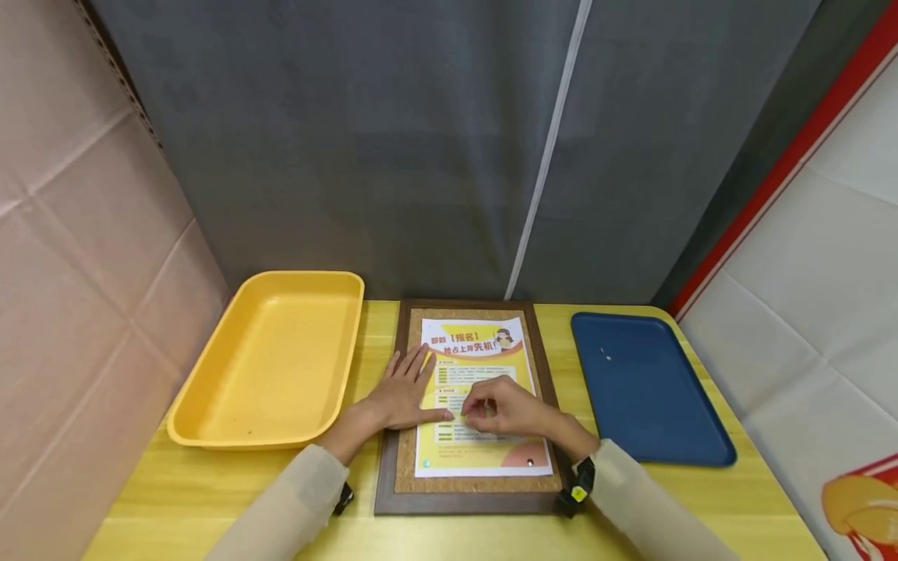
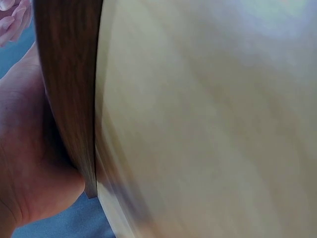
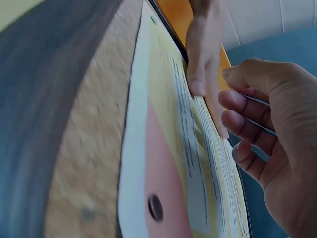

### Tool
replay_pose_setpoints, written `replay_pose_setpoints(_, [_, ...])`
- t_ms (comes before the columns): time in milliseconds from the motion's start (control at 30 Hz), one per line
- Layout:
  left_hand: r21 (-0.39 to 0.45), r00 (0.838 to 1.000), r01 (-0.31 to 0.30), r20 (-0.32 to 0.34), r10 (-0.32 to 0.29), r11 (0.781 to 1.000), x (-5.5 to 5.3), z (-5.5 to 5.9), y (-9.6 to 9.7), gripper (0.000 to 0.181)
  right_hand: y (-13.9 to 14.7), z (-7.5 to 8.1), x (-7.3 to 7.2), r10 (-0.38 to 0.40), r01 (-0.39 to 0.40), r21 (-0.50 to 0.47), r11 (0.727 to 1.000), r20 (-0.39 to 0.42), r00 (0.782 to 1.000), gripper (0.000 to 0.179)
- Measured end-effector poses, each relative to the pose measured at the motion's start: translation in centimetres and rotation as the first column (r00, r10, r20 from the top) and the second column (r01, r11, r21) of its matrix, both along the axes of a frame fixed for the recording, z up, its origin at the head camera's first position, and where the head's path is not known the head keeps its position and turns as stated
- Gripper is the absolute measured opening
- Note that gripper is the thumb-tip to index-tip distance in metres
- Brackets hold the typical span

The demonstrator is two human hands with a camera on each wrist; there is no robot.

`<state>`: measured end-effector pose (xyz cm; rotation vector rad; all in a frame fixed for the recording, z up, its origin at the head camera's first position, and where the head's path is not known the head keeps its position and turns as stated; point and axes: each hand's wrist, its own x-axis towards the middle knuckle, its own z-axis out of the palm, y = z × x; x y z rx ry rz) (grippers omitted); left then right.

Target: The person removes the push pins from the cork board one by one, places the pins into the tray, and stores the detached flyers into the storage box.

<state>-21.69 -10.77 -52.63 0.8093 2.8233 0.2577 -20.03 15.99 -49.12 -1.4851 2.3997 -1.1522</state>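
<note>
A printed poster (image 1: 477,460) lies on a brown-framed cork board (image 1: 405,467). My left hand (image 1: 403,393) rests flat on the poster's left side, fingers spread and thumb pointing right. Its heel lies by the board's wooden frame (image 2: 67,74) in the left wrist view. Over the middle of the poster is my right hand (image 1: 505,407), fingers curled and thumb close to the index finger. Whether something tiny sits between those fingertips (image 3: 230,99) I cannot tell. A teal pin (image 1: 426,463) marks the poster's lower left corner, a dark pin (image 1: 530,463) the lower right.
Left of the board stands a deep yellow tray (image 1: 281,436). On the right lies a shallow blue tray (image 1: 666,405) with a few tiny light pieces (image 1: 606,354) on it. A grey curtain (image 1: 351,156) hangs behind the yellow wood-grain table (image 1: 175,506).
</note>
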Motion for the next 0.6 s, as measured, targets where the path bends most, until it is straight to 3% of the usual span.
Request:
replay_pose_setpoints(233, [0.019,1.0,0.01,-0.008,-0.01,1.0,-0.1,0.0,-0.2,0.117,-1.9,0.1,1.1,0.061,-0.062,0.026,0.998,0.03,0.998,0.007])
replay_pose_setpoints(433, [0.006,1.0,0.004,-0.011,-0.003,1.0,-0.1,-0.2,-0.2,0.114,-3.4,-0.3,2.1,0.112,-0.112,0.047,0.993,0.004,0.994,0.006])
replay_pose_setpoints(600, [0.013,1.0,0.004,-0.002,-0.004,1.0,-0.1,0.1,-0.1,0.113,-4.4,-0.6,2.8,0.1,-0.1,0.069,0.993,-0.007,0.995,0.007])
